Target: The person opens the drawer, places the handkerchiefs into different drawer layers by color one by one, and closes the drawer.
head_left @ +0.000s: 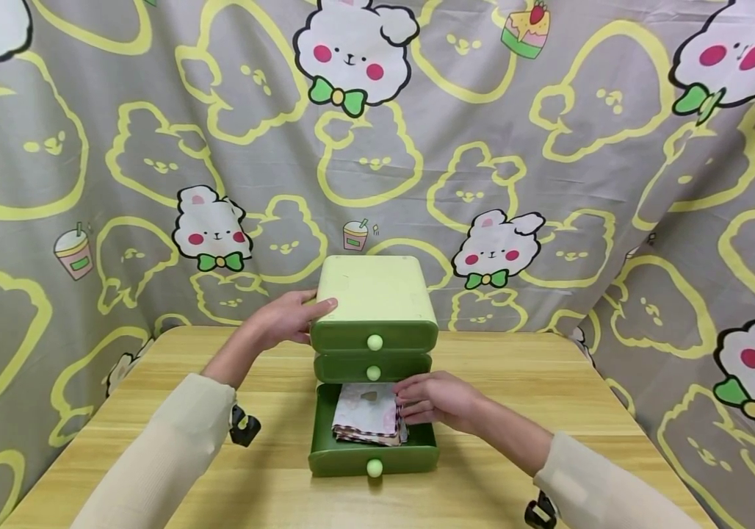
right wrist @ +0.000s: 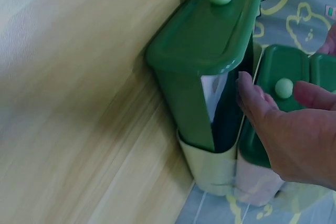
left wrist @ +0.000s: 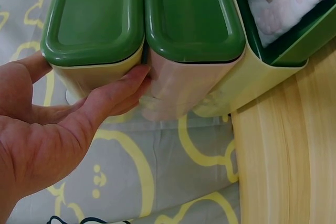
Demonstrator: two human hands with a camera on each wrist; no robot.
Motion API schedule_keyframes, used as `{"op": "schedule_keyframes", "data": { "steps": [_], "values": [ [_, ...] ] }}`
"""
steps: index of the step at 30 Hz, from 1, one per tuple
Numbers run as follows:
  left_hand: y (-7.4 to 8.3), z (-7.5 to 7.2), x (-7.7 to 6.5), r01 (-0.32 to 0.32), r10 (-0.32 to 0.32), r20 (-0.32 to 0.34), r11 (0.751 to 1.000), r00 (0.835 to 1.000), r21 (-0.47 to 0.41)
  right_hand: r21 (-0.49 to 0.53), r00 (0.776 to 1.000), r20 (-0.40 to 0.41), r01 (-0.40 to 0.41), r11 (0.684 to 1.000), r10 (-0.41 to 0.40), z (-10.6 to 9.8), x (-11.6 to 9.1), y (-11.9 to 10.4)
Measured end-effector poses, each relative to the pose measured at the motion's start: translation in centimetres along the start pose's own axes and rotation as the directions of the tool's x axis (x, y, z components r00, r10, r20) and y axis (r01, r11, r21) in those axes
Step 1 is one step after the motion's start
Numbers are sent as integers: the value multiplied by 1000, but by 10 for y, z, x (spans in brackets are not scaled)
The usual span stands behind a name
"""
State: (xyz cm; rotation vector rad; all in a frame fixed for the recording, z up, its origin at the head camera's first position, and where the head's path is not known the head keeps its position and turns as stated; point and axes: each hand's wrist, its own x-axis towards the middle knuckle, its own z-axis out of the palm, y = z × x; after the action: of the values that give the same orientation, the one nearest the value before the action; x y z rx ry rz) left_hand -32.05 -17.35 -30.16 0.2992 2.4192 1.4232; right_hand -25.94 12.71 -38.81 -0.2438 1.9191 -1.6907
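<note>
A small tabletop drawer unit (head_left: 377, 288) with a pale yellow-green body and dark green drawer fronts stands upright. Its top two drawers are closed, while the bottom drawer (head_left: 410, 461) is pulled out. Inside that lies a stack of folded cloths (head_left: 366, 413), white with a faint print and dark checked edges. My left hand (head_left: 288, 317) grips the unit's upper left side, thumb over the top edge, fingers (left wrist: 123, 88) against the side wall. Over the drawer's right side, my right hand (head_left: 446, 400) has its fingers extended at the stack's right edge, thumb apart in the right wrist view.
The unit stands on a light wood-grain table (head_left: 510, 455). Behind and on both sides hangs a grey curtain (head_left: 377, 176) with cartoon bears and rabbits. Round pale green knobs (head_left: 374, 468) stick out from the drawer fronts.
</note>
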Motion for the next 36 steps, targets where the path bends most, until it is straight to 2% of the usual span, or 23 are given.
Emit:
{"op": "schedule_keyframes", "data": {
  "steps": [4,11,18,22,27,36],
  "values": [
    [0,0,0,0,0,4,1000,1000,-4,29,999,23,22,999,-23,8,-7,-4],
    [0,0,0,-10,10,13,1000,1000,-12,30,993,118,-12,999,8,28,-19,-5],
    [1,-1,0,-8,8,9,1000,1000,3,-35,959,274,-66,997,74,35,-29,9],
    [3,-1,-1,-7,7,15,1000,1000,3,-74,937,325,-111,991,129,36,-31,21],
    [4,0,-1,0,1,25,1000,1000,-10,-76,921,340,-173,982,188,38,-32,34],
    [5,0,0,-1,1,34,1000,999,-12,-9,939,280,-203,979,197,54,-28,50]
  ]
}}
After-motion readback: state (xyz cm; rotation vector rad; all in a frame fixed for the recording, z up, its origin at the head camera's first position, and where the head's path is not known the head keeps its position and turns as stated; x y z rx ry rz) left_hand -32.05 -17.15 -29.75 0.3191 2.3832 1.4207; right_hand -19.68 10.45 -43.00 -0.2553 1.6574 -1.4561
